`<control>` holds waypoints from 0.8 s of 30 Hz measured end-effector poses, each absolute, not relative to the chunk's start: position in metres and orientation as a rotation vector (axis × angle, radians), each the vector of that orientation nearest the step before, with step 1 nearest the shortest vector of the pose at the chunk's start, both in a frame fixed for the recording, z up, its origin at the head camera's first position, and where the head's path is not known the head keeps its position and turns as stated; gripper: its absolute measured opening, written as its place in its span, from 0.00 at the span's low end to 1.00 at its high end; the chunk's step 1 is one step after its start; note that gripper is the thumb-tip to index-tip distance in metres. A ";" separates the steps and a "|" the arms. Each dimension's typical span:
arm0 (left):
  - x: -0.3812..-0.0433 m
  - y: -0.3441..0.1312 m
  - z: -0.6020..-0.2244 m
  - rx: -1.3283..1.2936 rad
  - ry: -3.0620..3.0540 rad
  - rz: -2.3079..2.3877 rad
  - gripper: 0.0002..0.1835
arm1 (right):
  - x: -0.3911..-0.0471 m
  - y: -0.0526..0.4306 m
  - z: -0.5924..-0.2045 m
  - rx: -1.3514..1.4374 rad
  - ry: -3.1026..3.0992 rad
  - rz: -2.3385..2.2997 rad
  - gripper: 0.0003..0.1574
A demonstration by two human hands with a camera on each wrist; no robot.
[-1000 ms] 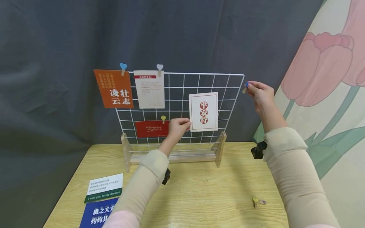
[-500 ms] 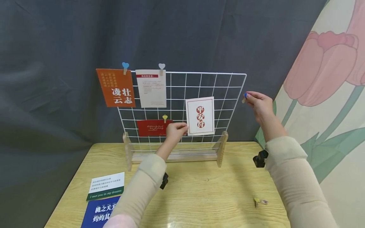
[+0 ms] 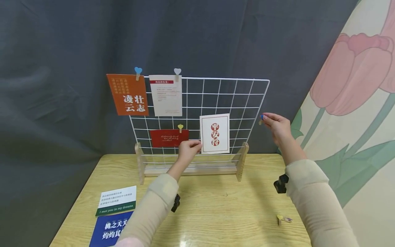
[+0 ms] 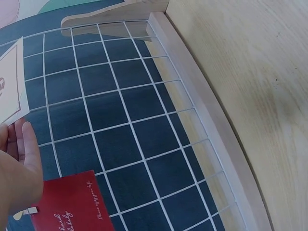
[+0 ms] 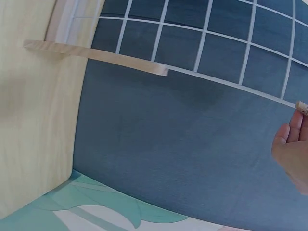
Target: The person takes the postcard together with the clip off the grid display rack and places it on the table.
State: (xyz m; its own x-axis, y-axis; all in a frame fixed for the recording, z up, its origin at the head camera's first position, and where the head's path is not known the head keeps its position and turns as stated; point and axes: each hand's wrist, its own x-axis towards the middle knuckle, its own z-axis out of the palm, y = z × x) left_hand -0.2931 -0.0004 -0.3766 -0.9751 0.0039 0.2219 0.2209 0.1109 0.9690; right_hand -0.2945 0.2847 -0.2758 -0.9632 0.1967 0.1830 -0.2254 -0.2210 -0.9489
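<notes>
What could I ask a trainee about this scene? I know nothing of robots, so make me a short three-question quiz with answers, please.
1. Multiple choice: what does the right grip pinch?
A) a pen
B) a clip
C) a cup

2. True or false: the left grip holds the card with red discs.

3. Count: in the head view, how many cards are clipped to the rack?

Key:
1. B.
2. True; it holds the card near its lower left corner, as the head view shows it.
3. Three: the orange card, the white text card and the red card.
</notes>
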 end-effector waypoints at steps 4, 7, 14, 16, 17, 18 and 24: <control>-0.292 -0.002 -0.382 -0.209 -2.218 -1.971 0.07 | -0.292 0.288 -0.285 0.038 -1.750 2.291 0.15; -0.291 -0.004 -0.386 -0.194 -2.220 -1.967 0.07 | -0.290 0.290 -0.292 0.042 -1.749 2.295 0.15; -0.284 -0.011 -0.395 -0.218 -2.210 -1.886 0.06 | -0.287 0.295 -0.307 0.037 -1.781 2.309 0.14; -0.282 -0.014 -0.398 -0.223 -2.218 -1.866 0.06 | -0.285 0.296 -0.311 0.017 -1.793 2.313 0.14; -0.281 -0.015 -0.400 -0.224 -2.221 -1.861 0.06 | -0.284 0.297 -0.313 0.007 -1.801 2.311 0.14; -0.281 -0.016 -0.401 -0.224 -2.224 -1.856 0.06 | -0.284 0.297 -0.316 -0.003 -1.814 2.304 0.14; -0.279 -0.019 -0.410 -0.219 -2.230 -1.876 0.05 | -0.282 0.300 -0.327 -0.025 -1.822 2.319 0.13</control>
State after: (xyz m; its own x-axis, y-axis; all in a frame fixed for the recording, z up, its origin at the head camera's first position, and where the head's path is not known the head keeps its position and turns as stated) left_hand -0.2793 -0.0195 -0.4101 -0.9649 -0.0265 0.2613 0.2529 0.1747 0.9516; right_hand -0.2815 0.2998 -0.3272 -0.9814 0.1605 0.1051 -0.1401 -0.2257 -0.9641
